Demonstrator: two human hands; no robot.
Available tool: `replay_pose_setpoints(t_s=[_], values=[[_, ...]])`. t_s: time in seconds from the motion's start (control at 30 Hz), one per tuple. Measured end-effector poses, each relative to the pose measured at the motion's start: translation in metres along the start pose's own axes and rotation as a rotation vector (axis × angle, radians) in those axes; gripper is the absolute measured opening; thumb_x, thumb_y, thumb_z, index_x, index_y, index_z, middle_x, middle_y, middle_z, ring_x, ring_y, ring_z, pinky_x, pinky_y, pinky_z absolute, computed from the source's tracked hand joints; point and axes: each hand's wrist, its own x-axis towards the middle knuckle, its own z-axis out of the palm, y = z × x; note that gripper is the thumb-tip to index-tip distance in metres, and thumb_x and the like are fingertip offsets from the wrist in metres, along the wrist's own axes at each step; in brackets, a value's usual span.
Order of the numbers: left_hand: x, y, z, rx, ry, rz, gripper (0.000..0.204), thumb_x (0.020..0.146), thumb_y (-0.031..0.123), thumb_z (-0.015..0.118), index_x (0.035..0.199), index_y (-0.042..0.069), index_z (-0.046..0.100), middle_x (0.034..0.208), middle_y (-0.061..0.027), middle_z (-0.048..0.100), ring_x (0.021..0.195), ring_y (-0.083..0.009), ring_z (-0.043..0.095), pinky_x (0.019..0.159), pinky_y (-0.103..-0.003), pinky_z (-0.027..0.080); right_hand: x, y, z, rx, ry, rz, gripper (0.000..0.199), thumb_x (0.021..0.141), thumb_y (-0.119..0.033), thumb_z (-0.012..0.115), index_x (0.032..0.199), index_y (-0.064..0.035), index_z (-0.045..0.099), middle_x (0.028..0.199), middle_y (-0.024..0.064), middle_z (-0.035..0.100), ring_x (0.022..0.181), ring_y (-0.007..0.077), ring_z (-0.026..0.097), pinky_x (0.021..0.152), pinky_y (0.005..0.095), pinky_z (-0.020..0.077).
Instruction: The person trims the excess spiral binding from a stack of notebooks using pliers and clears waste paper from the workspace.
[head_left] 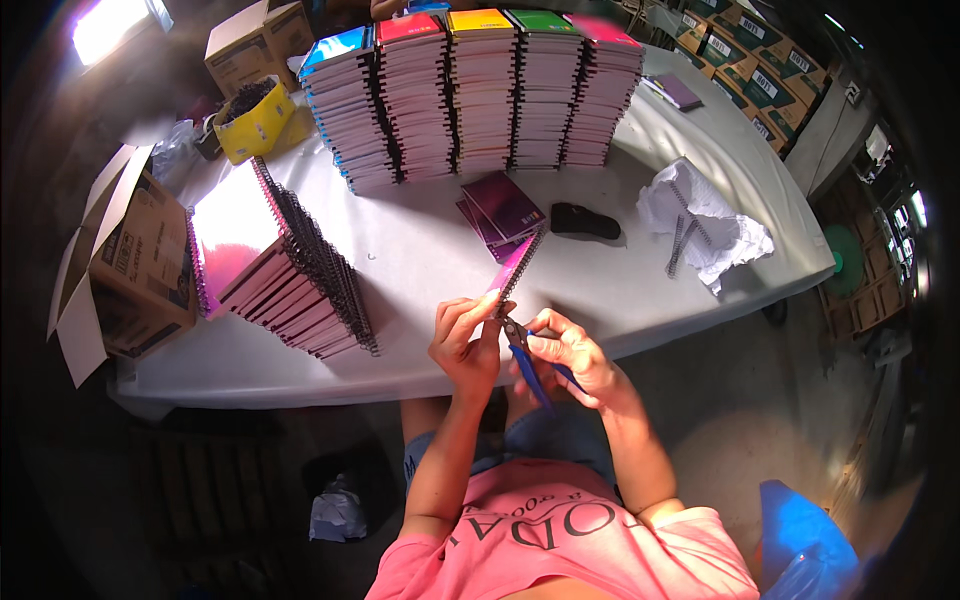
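Note:
My left hand (465, 342) grips the near end of a pink spiral notebook (513, 266), held edge-up so its black coil faces right. In my right hand (580, 362) is a pair of pliers (528, 370) with blue handles, the fingers wrapped around them. Their jaws meet the near end of the coil, close to my left fingertips; whether they bite on the wire is too small to tell. Just beyond the held notebook, a few dark purple notebooks (502, 203) lie on the white-covered table (420, 245). A black elongated object (585, 221) rests to their right.
Tall stacks of spiral notebooks (480, 100) line the table's back. At left stand another notebook pile (290, 290), an open carton (140, 262) and a yellow box (255, 120) of dark coils. Crumpled white paper (700, 215) with loose coils lies right. The table's front edge is near my lap.

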Motion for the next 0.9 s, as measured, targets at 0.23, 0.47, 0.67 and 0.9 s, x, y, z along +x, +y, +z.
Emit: replay_pose_setpoints(t_s=[0.23,0.47,0.67,0.9], values=[[0.017,0.009,0.0,-0.297,0.2,-0.382,0.036,0.084,0.002,0.067,0.117,0.002,0.053,0.096,-0.0019,0.053,0.082,-0.0067,0.051,0.072,-0.02,0.044,0.003,0.005,-0.063,-1.252,0.631,-0.261,0.036,0.082,-0.024,0.067,0.113,-0.0093,0.057,0.106,0.0097,0.061,0.1,0.0303,0.058,0.092,0.0383,0.0419],[0.025,0.037,-0.007,-0.544,0.187,-0.448,0.017,0.095,0.009,0.05,0.11,0.001,0.054,0.097,-0.0034,0.055,0.083,-0.0056,0.051,0.075,-0.02,0.043,0.045,0.01,-0.05,-0.609,0.381,-0.597,0.041,0.087,-0.035,0.062,0.119,-0.0119,0.054,0.114,0.0074,0.058,0.114,0.02,0.05,0.1,0.0418,0.0334],[0.053,0.086,-0.057,0.009,0.291,0.353,0.028,0.091,0.019,0.053,0.109,-0.001,0.045,0.097,-0.013,0.048,0.087,-0.023,0.05,0.075,-0.036,0.05,0.061,-0.042,0.036,0.354,0.09,-0.519,0.054,0.084,-0.004,0.064,0.132,-0.0087,0.039,0.112,0.0087,0.06,0.094,0.0132,0.062,0.074,0.0271,0.0542],[0.121,0.082,-0.141,0.555,0.415,0.243,0.079,0.076,0.045,0.071,0.133,0.002,0.038,0.129,-0.0162,0.038,0.119,-0.0299,0.04,0.099,-0.046,0.034,0.134,-0.151,0.102,0.256,-0.134,-0.623,0.038,0.086,-0.018,0.066,0.119,-0.0048,0.051,0.106,0.0093,0.063,0.091,0.0152,0.062,0.079,0.0273,0.0514]])
